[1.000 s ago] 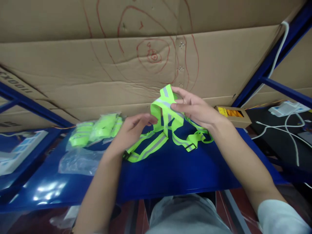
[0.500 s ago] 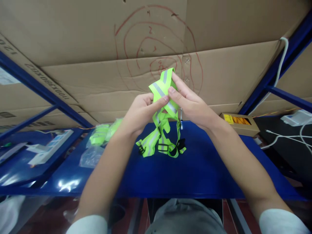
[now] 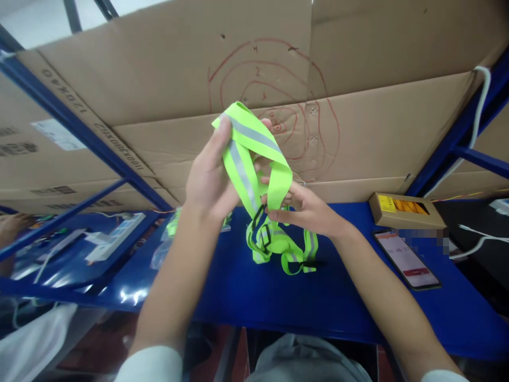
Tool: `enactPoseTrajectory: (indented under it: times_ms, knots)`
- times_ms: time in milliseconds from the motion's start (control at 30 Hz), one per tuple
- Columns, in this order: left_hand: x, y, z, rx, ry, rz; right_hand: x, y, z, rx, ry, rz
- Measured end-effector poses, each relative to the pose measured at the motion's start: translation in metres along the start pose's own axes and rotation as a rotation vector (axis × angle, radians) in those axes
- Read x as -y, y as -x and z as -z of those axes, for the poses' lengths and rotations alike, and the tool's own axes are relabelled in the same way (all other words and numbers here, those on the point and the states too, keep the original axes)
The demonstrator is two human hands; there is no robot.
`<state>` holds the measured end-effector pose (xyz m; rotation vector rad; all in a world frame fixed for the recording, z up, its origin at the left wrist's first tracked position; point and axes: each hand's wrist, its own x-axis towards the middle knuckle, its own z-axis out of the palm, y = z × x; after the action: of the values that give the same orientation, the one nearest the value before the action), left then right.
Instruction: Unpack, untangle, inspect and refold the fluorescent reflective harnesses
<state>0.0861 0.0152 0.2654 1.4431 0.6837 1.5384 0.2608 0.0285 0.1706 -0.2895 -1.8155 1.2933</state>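
Neon-yellow reflective straps with a grey stripe are held up in front of me. My left hand grips their upper fold, thumb pressed on the band and fingers behind it. Lower and to the right, my right hand has its fingers closed around the hanging part of the straps, partly hidden by them. Black buckles sit on the strap below my hands. The tangled lower ends hang just over or rest on the blue table; I cannot tell which.
Behind stands a cardboard wall with red rings drawn on it. To the right are a small cardboard box and a phone. A power strip and bagged neon straps lie left. Another person's hand shows far left.
My left hand has risen and moved left with the upper fold, spreading the straps into a loop. My right hand has moved down the straps. The view has shifted, and the phone now shows.
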Motion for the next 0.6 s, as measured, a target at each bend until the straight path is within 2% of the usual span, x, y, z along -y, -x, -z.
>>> enactPoseTrajectory:
  times_ms: [200, 300, 400, 600]
  knots:
    - [-0.016, -0.013, 0.0, 0.02, 0.012, -0.048, -0.024, 0.004, 0.0, -0.088, -0.043, -0.15]
    - [-0.019, -0.019, 0.006, -0.006, -0.004, -0.049, -0.025, 0.009, 0.003, 0.005, 0.0, -0.244]
    - [-0.016, -0.025, 0.013, -0.036, -0.03, -0.046, -0.019, 0.014, 0.01, 0.119, 0.084, -0.27]
    - [-0.012, -0.044, 0.038, -0.039, -0.084, -0.061, -0.021, 0.021, 0.026, 0.179, 0.098, -0.258]
